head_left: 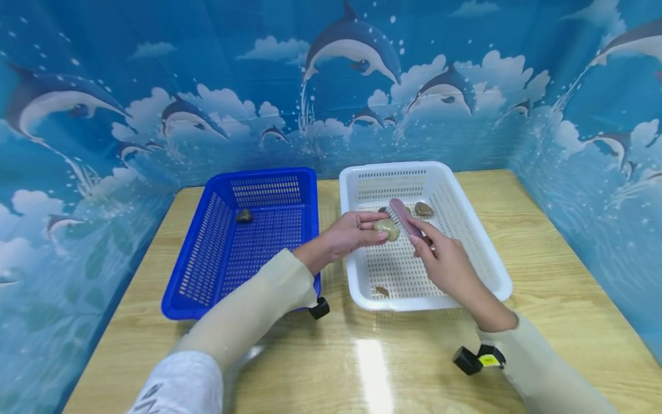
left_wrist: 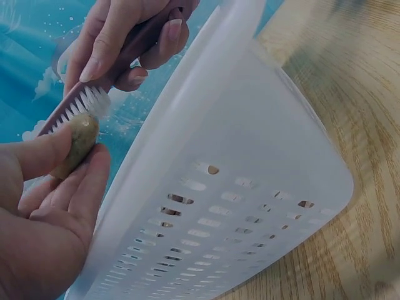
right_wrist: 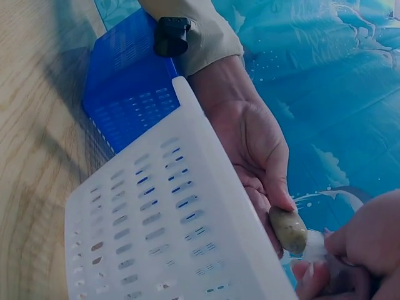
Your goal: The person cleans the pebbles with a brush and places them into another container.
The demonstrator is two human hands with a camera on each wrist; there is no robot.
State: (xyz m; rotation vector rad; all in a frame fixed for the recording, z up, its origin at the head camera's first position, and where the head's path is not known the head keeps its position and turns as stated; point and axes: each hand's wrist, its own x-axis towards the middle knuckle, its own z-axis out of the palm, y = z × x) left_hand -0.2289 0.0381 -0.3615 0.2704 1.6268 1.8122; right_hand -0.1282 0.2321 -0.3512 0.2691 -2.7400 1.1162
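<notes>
Over the white basket (head_left: 481, 253), my left hand (head_left: 349, 234) pinches a smooth yellowish-green stone (head_left: 387, 229) between thumb and fingers. My right hand (head_left: 447, 259) grips a pinkish-purple brush (head_left: 405, 215) by its handle. In the left wrist view the brush's white bristles (left_wrist: 87, 103) meet the upper side of the stone (left_wrist: 80, 140). The right wrist view shows the stone (right_wrist: 289, 229) at my left fingertips, and the brush is mostly hidden behind my right fingers there. Inside the white basket lie a brown stone (head_left: 424, 209) and a small brown piece (head_left: 382, 291).
To the left stands a blue basket (head_left: 173, 287) with one dark stone (head_left: 244, 215) in it. Both baskets rest on a wooden table (head_left: 331, 368). A dolphin-printed sheet (head_left: 258, 86) rises along the back and sides.
</notes>
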